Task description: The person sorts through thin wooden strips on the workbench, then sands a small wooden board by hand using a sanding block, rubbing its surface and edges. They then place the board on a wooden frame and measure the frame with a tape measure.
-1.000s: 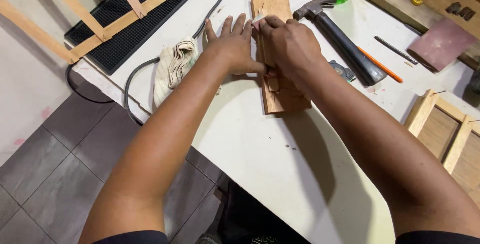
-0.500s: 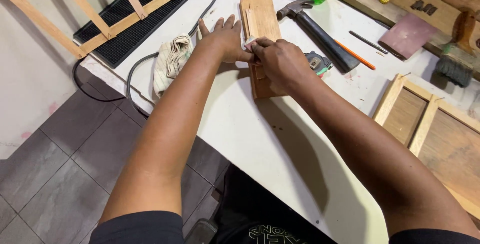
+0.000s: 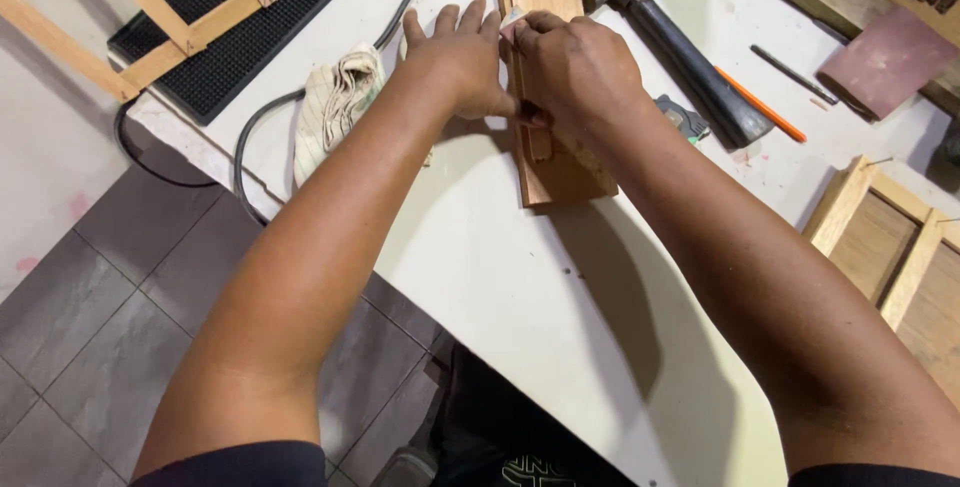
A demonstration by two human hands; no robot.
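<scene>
White tabletop (image 3: 480,267) over grey floor tiles (image 3: 90,317); left hand (image 3: 462,57) lies flat, fingers released, beside the brown wooden board (image 3: 548,172); right hand (image 3: 578,72) curls over it, its grasp hidden.

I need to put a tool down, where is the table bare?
Bare white table lies between the wooden board and the near edge, also between cloth and left hand. It is crowded right of the board: hammer, pencil, frames.

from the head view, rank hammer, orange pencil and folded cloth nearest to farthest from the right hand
1. hammer, just right of the right hand
2. orange pencil, beyond the hammer handle, farther right
3. folded cloth, across on the left, past the left hand
</scene>
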